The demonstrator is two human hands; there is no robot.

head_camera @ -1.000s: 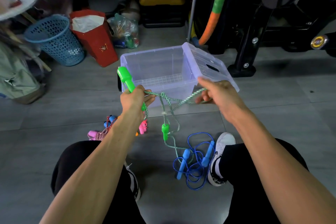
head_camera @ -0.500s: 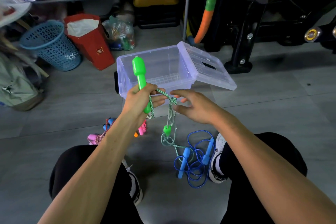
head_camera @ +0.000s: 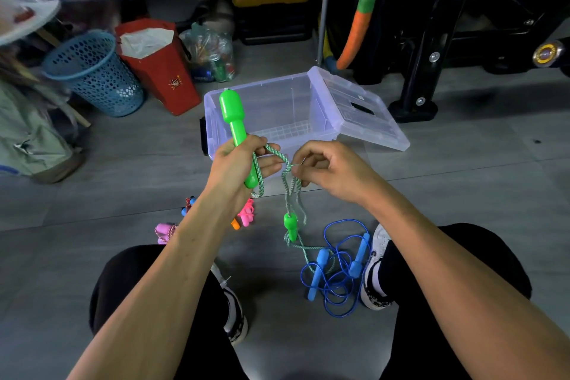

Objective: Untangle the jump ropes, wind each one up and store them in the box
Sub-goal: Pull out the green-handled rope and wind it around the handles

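My left hand (head_camera: 237,163) grips a green jump rope handle (head_camera: 233,116) upright, with green-white cord looped over its fingers. My right hand (head_camera: 327,168) pinches the knot in that green cord (head_camera: 288,168) just right of the left hand. The second green handle (head_camera: 290,227) dangles below on the cord. A blue jump rope (head_camera: 336,271) lies tangled on the floor by my right shoe. A pink jump rope (head_camera: 246,214) lies on the floor, partly hidden behind my left forearm. The clear plastic box (head_camera: 320,120) stands open behind my hands, with nothing inside.
The box lid (head_camera: 367,111) leans open to the right. A blue basket (head_camera: 95,74), a red paper bag (head_camera: 160,71) and a bag of bottles (head_camera: 212,52) stand at the back left. A black exercise machine (head_camera: 431,49) stands at the back right.
My right hand came back from the right and closed its fingers on the knot. My left hand turned the green handle more upright. The view shifted slightly.
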